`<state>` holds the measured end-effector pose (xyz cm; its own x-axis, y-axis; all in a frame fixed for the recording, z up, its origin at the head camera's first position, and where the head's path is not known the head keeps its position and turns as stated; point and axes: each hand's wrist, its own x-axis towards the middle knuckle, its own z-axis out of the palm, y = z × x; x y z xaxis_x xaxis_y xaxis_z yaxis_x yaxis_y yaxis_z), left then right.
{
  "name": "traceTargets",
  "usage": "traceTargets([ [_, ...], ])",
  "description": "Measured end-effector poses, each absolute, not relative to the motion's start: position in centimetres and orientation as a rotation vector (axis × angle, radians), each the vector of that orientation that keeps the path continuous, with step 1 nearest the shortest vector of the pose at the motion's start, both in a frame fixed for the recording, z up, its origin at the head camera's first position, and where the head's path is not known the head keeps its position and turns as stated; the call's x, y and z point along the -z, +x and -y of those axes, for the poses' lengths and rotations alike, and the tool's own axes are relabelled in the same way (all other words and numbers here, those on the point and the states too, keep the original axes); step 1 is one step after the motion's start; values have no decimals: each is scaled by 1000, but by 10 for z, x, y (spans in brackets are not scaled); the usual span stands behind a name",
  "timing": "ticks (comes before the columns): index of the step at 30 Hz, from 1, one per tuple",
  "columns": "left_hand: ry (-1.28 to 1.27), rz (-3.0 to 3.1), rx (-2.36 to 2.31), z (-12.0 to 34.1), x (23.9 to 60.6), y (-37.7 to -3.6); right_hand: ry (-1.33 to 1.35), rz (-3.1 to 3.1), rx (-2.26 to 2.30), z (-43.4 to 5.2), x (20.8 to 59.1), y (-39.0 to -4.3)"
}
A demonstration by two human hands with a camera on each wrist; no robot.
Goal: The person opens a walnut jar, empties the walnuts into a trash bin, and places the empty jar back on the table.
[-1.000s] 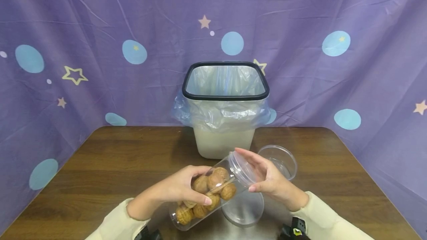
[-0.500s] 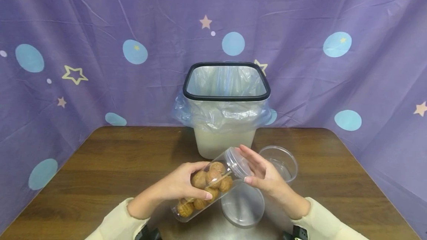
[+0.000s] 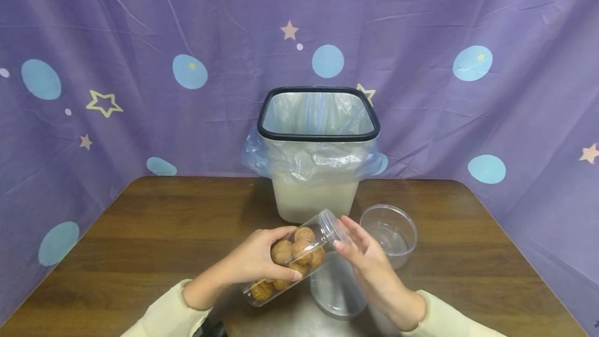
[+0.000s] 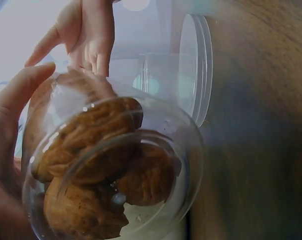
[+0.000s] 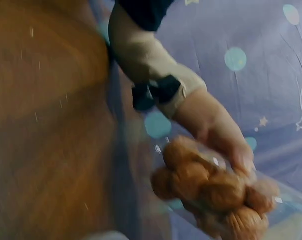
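Right hand (image 3: 369, 261) lowered, fingers loose at lid, left grip (image 3: 255, 261) round walnut jar (image 3: 292, 259), wrist view shows base.

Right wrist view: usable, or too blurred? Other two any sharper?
Right wrist view: motion-blurred all over, walnuts and table smeared. Left wrist view: jar close and fairly sharp, glare on its plastic, table soft and dim. Head view: sharp, evenly lit; bin and left hand clear.

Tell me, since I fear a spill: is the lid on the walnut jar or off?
On. The clear lid caps the tilted walnut jar; the left hand grips the jar, and the right hand touches the lid.
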<state>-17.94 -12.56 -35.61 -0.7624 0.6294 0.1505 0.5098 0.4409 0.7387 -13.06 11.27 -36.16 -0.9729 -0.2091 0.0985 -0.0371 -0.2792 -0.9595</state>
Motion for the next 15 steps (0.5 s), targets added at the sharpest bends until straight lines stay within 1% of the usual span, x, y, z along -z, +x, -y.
traceTargets([
  [7,1015,-2619,-1191,124,357,-180,-231,-1762,2444,-107,363,-127],
  [15,1010,-2651,-1174,123,359,-180,-196,-1746,2462,-104,363,-127],
])
